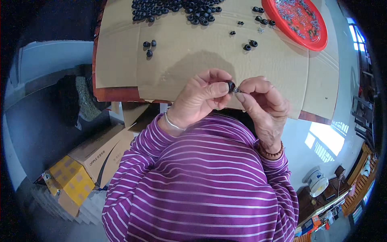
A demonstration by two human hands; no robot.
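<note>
Black part (231, 86), which I see pinched in the left fingers (217, 89), sits just left of the right fingers (250, 101) grasping a small piece (237, 90), the part's long axis unclear.

Reads as home-type room doubling as small workshop: table (117, 94) under cardboard (278, 68), small black parts (197, 16) heaped toward its far side, carton (104, 153) to its left, slatted wooden furniture (360, 180) to its right.

Looks steeply down from head height, on the near side of the cardboard sheet (193, 42), facing across it from close above, fisheye-wide, taking in floor (298, 145) beside it.
</note>
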